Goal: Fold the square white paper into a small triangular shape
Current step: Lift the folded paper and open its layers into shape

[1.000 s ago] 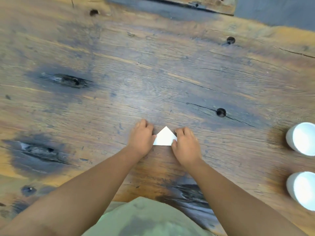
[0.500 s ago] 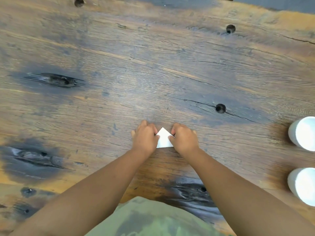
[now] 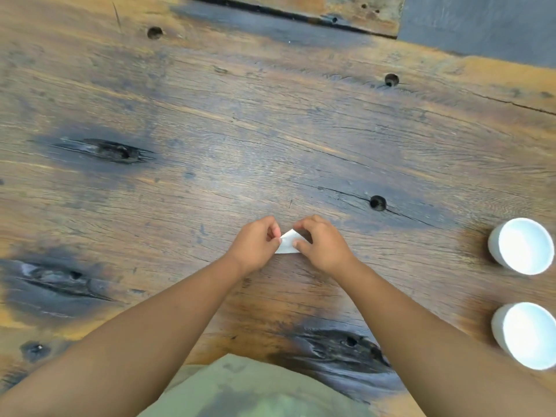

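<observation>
The white paper (image 3: 287,242) is folded into a small triangle and lies on the wooden table (image 3: 270,145), low in the middle of the view. My left hand (image 3: 255,246) pinches its left edge with curled fingers. My right hand (image 3: 323,245) covers the right part, with the thumb pressed on the paper and the fingers curled over its top. Only a small white wedge shows between the two hands.
Two white round cups stand at the right edge, one (image 3: 522,245) level with the hands and one (image 3: 526,335) nearer to me. Dark knots and small holes (image 3: 378,203) mark the wood. The table's far edge (image 3: 469,55) runs along the top right.
The hands have closed in on the paper. A second ago a wide triangle showed between them; now the right hand covers most of it and only a narrow wedge is visible.
</observation>
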`<state>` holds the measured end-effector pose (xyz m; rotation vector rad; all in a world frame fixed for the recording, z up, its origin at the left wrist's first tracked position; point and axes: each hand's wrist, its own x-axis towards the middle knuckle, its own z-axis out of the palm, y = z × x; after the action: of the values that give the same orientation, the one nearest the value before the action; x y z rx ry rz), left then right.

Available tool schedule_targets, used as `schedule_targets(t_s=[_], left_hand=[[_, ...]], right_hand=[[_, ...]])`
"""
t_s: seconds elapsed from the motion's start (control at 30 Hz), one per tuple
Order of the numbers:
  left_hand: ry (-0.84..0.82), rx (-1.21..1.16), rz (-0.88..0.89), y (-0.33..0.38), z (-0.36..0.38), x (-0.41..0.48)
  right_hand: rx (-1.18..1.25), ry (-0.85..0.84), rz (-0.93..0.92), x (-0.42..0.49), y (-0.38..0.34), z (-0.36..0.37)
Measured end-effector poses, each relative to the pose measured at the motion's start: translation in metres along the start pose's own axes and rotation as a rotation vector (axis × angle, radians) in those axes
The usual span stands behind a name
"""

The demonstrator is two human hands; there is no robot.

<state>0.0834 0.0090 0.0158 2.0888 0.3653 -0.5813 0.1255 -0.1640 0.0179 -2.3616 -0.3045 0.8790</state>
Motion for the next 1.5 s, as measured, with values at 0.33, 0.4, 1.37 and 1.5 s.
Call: schedule_targets(t_s=[0.33, 0.4, 1.37, 1.5], left_hand=[[-0.1, -0.113, 0.14, 0.037, -0.049, -0.037], [-0.086, -0.137, 0.161, 0.047, -0.059, -0.045], [0.146, -0.071, 0.805, 0.315, -0.262, -0.2], [0.193, -0.021, 0.867, 0.346, -0.277, -0.217]], right_hand=[[0.098, 0.072, -0.067, -0.043, -0.039, -0.038], [0.154, 0.089, -0.075, -0.052, -0.049, -0.05], [0.157, 0.641, -0.57, -0.222, -0.269, -0.285], [0.157, 0.704, -0.62, -0.237, -0.284, -0.306]])
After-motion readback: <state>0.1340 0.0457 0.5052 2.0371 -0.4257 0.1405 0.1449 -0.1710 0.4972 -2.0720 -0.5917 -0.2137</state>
